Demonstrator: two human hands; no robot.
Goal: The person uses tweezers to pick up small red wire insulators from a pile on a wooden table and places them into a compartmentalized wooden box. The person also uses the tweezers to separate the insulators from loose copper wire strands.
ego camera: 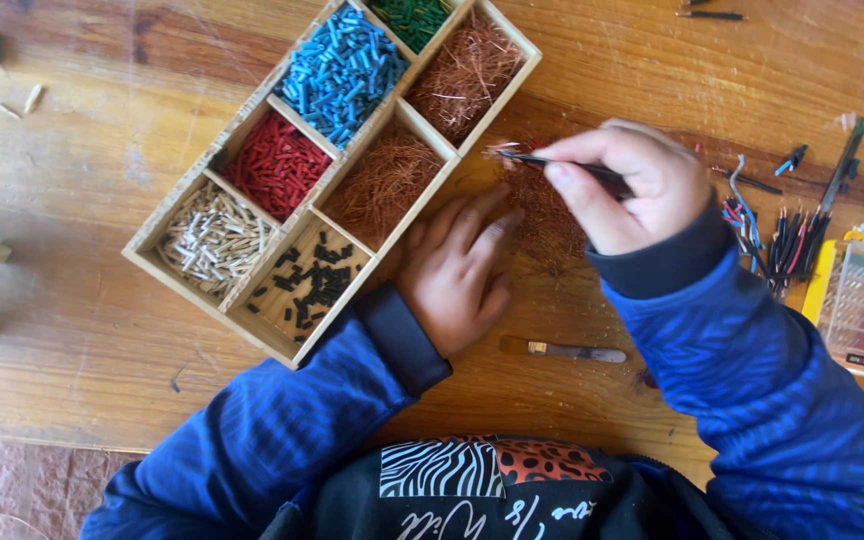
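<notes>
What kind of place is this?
Probably a small workbench for stripping and sorting wire: a wooden tray holds insulation bits by colour and copper strands, loose wires lie on the wooden table.

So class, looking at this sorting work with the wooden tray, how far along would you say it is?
Well along. The wooden tray already holds sorted blue pieces, red pieces, white pieces and copper strands; the black pieces are sparse. In hand: the right hand holds tweezers while the left hand rests flat by the loose copper pile. That pile and the cut wires remain.
</notes>
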